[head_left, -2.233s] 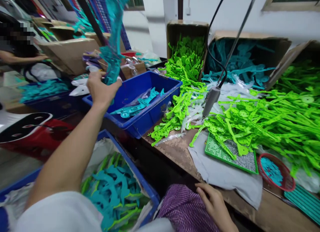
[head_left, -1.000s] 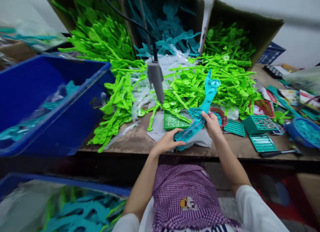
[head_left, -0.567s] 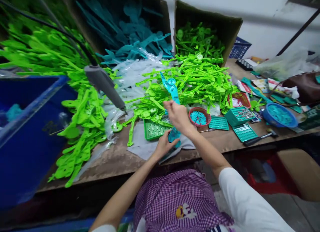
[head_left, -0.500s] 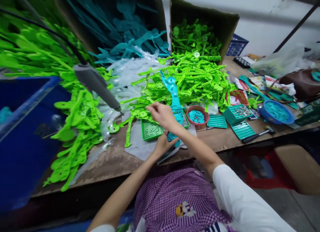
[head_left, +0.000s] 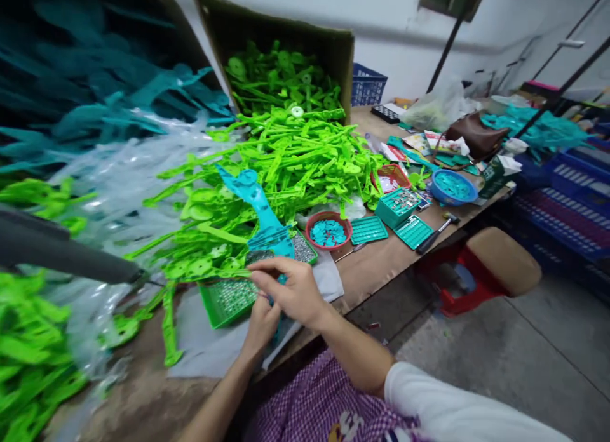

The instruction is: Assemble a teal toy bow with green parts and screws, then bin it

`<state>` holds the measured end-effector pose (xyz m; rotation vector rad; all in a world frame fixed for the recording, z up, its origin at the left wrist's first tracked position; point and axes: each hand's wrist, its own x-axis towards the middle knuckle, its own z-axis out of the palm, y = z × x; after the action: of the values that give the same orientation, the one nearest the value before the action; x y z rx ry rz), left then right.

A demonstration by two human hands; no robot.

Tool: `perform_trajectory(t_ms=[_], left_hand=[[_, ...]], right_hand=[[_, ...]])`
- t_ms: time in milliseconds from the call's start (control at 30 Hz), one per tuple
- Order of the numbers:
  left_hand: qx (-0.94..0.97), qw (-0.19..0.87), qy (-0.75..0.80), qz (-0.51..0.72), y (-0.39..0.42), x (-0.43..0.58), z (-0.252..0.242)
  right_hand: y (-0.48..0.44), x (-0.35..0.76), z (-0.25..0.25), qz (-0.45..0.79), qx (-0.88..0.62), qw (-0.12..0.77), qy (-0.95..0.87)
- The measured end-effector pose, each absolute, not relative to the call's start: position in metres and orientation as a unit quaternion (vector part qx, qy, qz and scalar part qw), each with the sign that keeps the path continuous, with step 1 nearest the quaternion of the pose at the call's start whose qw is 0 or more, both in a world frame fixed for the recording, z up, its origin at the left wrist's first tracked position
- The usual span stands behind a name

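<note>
A long blue plastic part (head_left: pixel 267 229) stretches away from me over the green tray (head_left: pixel 210 313), which holds small metal pieces. My left hand (head_left: pixel 261 321) is closed around the near end of this part. Just above it, my right hand (head_left: pixel 293 288) is bent in a pinch, its fingertips beside my left thumb. Whatever the pinch may hold is too small or hidden to make out. To the left hangs a grey power screwdriver (head_left: pixel 71 248), its tip over the bright green parts (head_left: pixel 214 258).
Behind the tray is a heap of green plastic parts (head_left: pixel 305 156) before a cardboard box (head_left: pixel 350 73). On the right stand a red bowl (head_left: pixel 328 246) of blue pieces, a teal box (head_left: pixel 399 207), a hammer (head_left: pixel 436 235) and a blue bowl (head_left: pixel 454 202). A red stool (head_left: pixel 455 302) is below the table.
The view has swung to the right, so the bench has shifted left in the picture. My right hand has drawn back from over the tray to my left hand. My left hand still grips the blue part.
</note>
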<state>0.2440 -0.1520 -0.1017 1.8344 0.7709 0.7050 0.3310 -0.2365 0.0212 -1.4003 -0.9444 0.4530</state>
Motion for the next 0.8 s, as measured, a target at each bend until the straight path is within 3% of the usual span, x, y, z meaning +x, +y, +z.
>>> perform_trajectory(t_ms=[233, 333, 500, 800], left_hand=[[0.701, 0.556, 0.361, 0.263, -0.153, 0.241, -0.095], [0.701, 0.552, 0.366, 0.265, -0.153, 0.244, -0.094], [0.702, 0.547, 0.371, 0.266, -0.152, 0.244, -0.094], [0.733, 0.502, 0.378, 0.261, -0.154, 0.252, -0.09]], right_hand=[[-0.319, 0.505, -0.009, -0.022, -0.742, 0.603, -0.291], [-0.344, 0.584, -0.007, -0.122, -0.838, 0.466, -0.256], [-0.345, 0.65, -0.012, -0.091, -0.888, 0.267, -0.363], [-0.35, 0.676, -0.018, -0.038, -0.866, 0.255, -0.429]])
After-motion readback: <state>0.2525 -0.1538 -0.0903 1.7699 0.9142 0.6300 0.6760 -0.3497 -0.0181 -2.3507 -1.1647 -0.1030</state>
